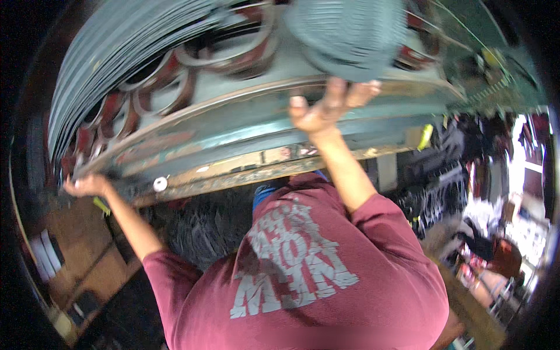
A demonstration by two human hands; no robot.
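Both hands work at a big green machine frame [245, 125]. The left hand [87, 185] closes its grip on the frame's low left end; the right hand [326, 108] lies open, palm pressed under a grey ribbed roll [350, 35]. The work seems to be steadying; next needs firm balance.

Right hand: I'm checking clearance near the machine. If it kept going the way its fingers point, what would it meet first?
The right hand already touches the green machine frame; straight on lies the grey ribbed roll, though depth is unclear.
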